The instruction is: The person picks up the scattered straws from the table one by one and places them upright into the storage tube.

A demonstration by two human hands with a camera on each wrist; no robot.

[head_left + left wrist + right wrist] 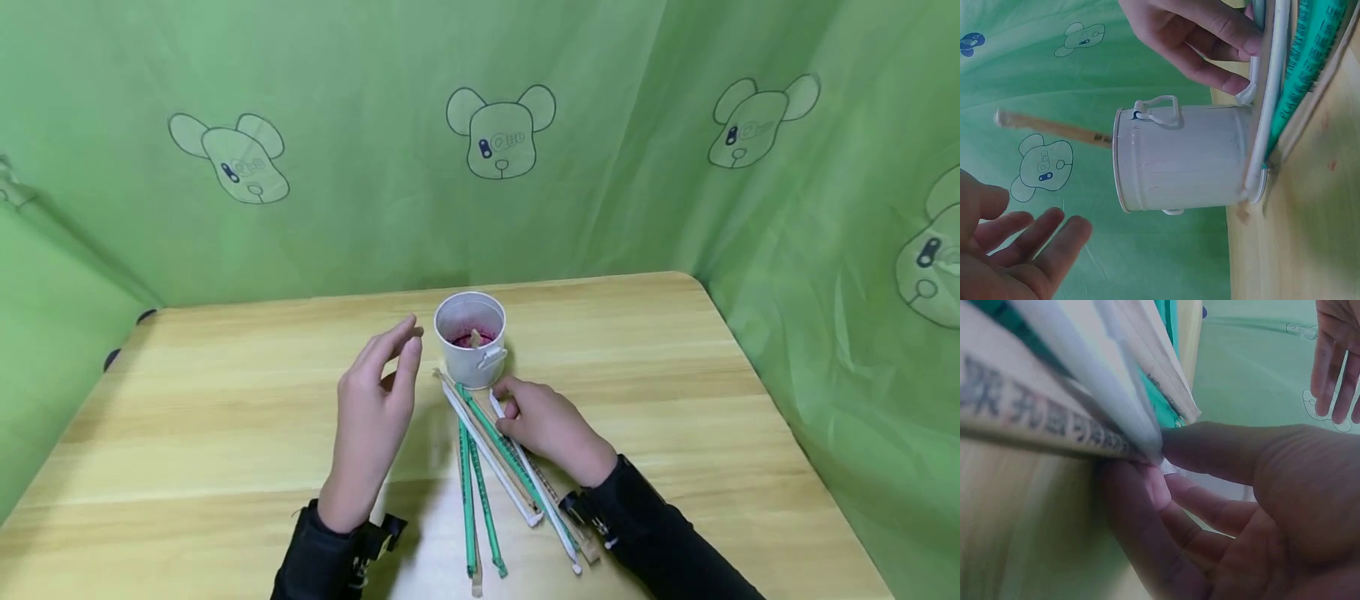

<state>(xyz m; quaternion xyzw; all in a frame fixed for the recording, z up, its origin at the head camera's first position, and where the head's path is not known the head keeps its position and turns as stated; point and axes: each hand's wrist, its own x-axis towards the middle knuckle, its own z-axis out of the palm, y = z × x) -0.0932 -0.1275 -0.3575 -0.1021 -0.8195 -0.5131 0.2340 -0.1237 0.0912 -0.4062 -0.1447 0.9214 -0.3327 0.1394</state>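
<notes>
My right hand (547, 425) pinches the far end of a white paper-wrapped straw (552, 517) between thumb and forefinger. A printed brown-wrapped straw (1054, 422) lies right at those fingertips in the right wrist view. Several other wrapped straws, green (467, 500), white and brown, fan out across the table. Just beyond them stands a small white bucket (467, 367), upright, with small side handles. One brown straw (1054, 127) leans in it, sticking up past the rim. Left of the bucket, my left hand (375, 392) is raised, fingers relaxed and holding nothing.
The wooden table (225, 417) reaches to a green cloth backdrop (360, 225) printed with bear heads, which also closes in both sides. Dark sleeves and wrist-worn devices cover both forearms. The bucket's inside bottom looks reddish pink.
</notes>
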